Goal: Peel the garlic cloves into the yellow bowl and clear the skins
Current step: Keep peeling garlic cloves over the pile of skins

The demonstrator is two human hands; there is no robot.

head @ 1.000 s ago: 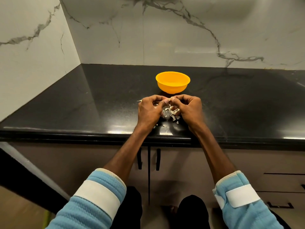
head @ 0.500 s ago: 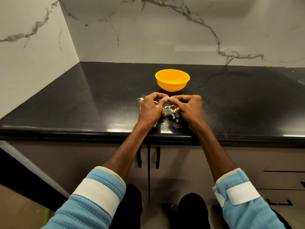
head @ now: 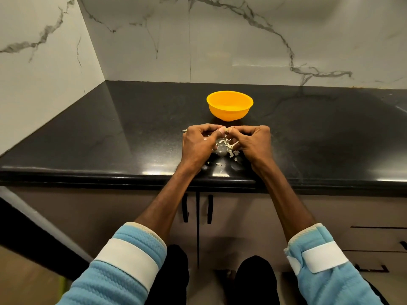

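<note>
We're mid-peel; left hand [head: 198,144] and right hand [head: 253,143] both curl in, pinching what's probably a garlic clove [head: 224,129] between them, tiny though; skins [head: 229,149] litter the tabletop [head: 132,139] under the hands; yellow bowl [head: 229,113] sits just beyond; next we strip it, reach forward, drop.

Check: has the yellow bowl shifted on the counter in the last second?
No. The yellow bowl keeps its spot just right of the wall seam, near the back edge of the counter; the view itself drifted slightly.
</note>
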